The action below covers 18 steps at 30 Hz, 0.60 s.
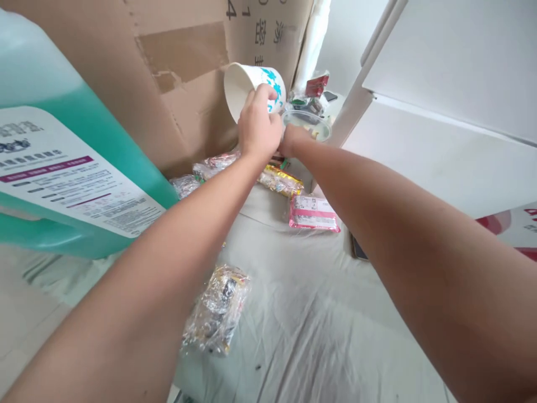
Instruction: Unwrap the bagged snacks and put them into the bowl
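A white paper tub (272,84) with blue leaf prints lies tipped, its mouth turned to the left. My left hand (260,120) is closed on its side, fingers bent over the printed wall. Close beside it my right hand (292,139) is curled, with most of its fingers hidden; what it holds cannot be made out. A clear round plastic container (321,129) sits just behind my right hand. Below the hands lie a gold-wrapped snack packet (280,179) and a pink-and-white packet (314,214). More clear-wrapped packets (213,165) lie under the tub.
A large jug of green liquid (96,134) stands at left, before a cardboard box (184,61). White drawers (444,140) rise on the right. A clear-wrapped bundle (220,308) lies on the plastic-covered surface (310,313). A red packet (317,85) is at the back.
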Each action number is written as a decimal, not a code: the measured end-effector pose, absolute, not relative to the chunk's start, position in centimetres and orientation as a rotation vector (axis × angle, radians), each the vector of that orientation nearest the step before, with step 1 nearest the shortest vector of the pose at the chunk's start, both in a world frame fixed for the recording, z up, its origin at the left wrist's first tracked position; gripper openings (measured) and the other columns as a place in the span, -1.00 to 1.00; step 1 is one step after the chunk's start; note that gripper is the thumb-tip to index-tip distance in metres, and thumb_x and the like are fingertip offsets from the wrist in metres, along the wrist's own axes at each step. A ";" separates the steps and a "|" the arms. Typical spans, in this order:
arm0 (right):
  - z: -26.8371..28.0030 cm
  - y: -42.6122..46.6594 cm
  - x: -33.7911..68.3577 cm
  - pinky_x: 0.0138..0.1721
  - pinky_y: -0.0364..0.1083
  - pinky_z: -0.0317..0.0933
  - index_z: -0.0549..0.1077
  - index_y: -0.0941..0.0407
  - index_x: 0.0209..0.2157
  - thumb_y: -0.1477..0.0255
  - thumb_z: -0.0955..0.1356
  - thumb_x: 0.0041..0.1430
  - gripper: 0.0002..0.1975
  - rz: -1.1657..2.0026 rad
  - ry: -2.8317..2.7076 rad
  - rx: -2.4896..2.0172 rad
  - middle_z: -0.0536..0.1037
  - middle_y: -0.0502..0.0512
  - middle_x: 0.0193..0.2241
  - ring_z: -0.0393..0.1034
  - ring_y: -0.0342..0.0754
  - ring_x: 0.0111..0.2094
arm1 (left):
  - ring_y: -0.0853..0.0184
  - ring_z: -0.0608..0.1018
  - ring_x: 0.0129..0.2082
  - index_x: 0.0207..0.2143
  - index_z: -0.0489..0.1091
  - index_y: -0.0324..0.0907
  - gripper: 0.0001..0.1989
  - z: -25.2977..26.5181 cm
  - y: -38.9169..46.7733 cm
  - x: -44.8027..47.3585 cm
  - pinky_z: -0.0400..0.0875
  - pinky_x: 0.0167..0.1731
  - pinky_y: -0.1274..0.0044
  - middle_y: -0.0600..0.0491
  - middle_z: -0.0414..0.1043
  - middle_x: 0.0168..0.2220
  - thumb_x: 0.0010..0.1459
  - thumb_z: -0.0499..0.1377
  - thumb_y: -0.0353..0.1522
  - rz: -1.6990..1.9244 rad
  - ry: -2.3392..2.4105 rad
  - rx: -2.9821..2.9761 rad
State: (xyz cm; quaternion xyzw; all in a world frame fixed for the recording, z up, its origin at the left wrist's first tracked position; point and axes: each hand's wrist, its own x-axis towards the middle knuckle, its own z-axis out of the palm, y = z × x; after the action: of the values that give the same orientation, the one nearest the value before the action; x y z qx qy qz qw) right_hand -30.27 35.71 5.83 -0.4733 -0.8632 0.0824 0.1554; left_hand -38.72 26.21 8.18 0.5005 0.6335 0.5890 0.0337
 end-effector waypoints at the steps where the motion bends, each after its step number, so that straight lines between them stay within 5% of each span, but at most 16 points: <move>1: 6.3 34.9 -30.2 0.02 0.07 0.33 0.40 0.42 -0.35 0.29 0.32 0.35 -0.60 0.254 -2.490 -1.411 0.54 0.34 -0.14 0.55 0.23 0.03 | 0.08 0.47 0.08 -0.28 0.38 0.11 -0.62 8.7 26.0 -38.8 0.32 0.10 0.31 0.07 0.53 -0.01 -0.06 0.21 -0.57 1.825 1.974 1.536; 4: 8.0 33.1 -30.1 0.07 0.02 0.32 0.34 0.29 -0.42 0.48 0.38 0.27 -0.78 0.291 -2.544 -1.492 0.56 0.27 -0.14 0.54 0.17 0.08 | 0.18 0.47 0.03 -0.30 0.33 0.04 -0.62 10.3 25.3 -38.9 0.31 0.09 0.37 0.10 0.53 -0.04 -0.04 0.22 -0.63 1.837 2.077 1.497; 7: 9.5 31.8 -29.8 0.11 0.05 0.33 0.41 0.26 -0.29 0.66 0.40 0.20 -0.92 0.264 -2.523 -1.492 0.57 0.24 -0.09 0.51 0.14 0.12 | 0.24 0.48 0.00 -0.30 0.30 0.03 -0.60 11.6 24.4 -38.4 0.31 0.07 0.41 0.11 0.53 -0.04 0.03 0.17 -0.69 1.798 2.153 1.547; 12: 11.7 29.5 -28.9 0.18 0.13 0.25 0.38 0.25 0.11 0.75 0.18 0.34 -0.61 0.155 -2.395 -1.406 0.56 0.24 -0.02 0.50 0.10 0.12 | 0.36 0.49 0.02 -0.19 0.29 -0.04 -0.49 13.6 23.3 -37.4 0.29 0.16 0.47 0.14 0.51 0.02 0.02 0.07 -0.82 1.706 2.364 1.564; 18: 14.6 24.6 -27.6 0.17 0.18 0.26 0.33 0.14 0.21 0.70 0.10 0.38 -0.52 0.099 -2.405 -1.212 0.56 0.22 0.11 0.48 0.15 0.12 | 0.40 0.50 0.06 -0.25 0.21 -0.03 -0.48 19.0 20.2 -36.2 0.30 0.21 0.56 0.13 0.50 -0.03 -0.04 0.07 -0.83 1.856 2.467 1.645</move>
State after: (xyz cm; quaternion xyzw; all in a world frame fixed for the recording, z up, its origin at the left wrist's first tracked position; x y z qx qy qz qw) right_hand -27.59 24.56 14.63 -0.4385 -0.8703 0.0359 0.2215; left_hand -36.24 20.21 18.98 0.4629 0.6941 0.5221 -0.1771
